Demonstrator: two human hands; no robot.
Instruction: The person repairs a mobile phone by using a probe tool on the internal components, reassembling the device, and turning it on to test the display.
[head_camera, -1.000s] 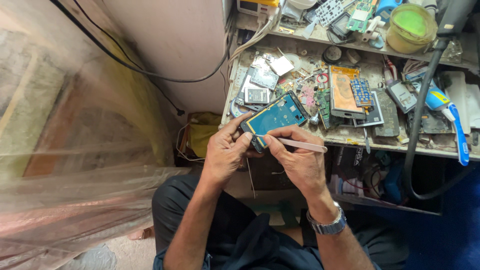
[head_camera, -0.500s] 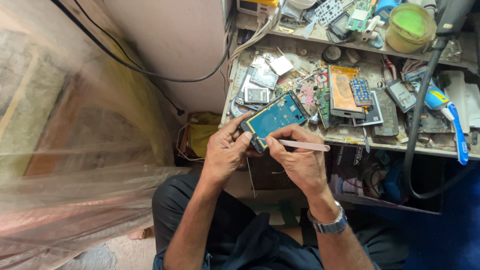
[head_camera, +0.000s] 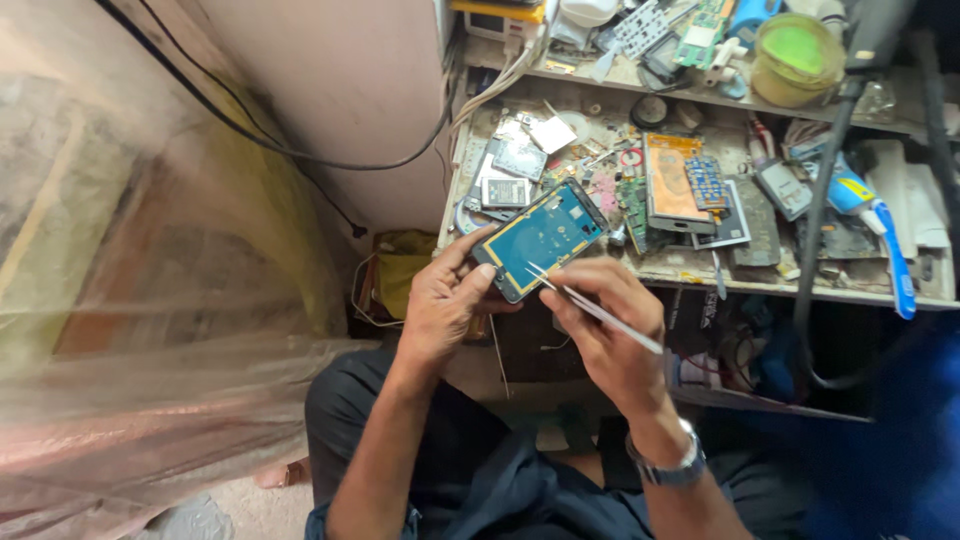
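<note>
Tweezers over an opened phone

We cradle the opened phone (head_camera: 541, 240) in our left hand (head_camera: 445, 310), fingers curled round its lower end, tilting it steady above the counter (head_camera: 800, 280) edge. Our right hand (head_camera: 605, 330) pinches tweezers (head_camera: 590, 305), tips on the board. Circuit boards (head_camera: 672, 180), a green tub (head_camera: 795, 58) and a black cable (head_camera: 815, 230) crowd the counter behind.

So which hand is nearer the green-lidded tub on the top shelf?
Right. The right hand, holding tweezers, sits below the tub, slightly left; the left hand grips the opened phone farther left.
</note>
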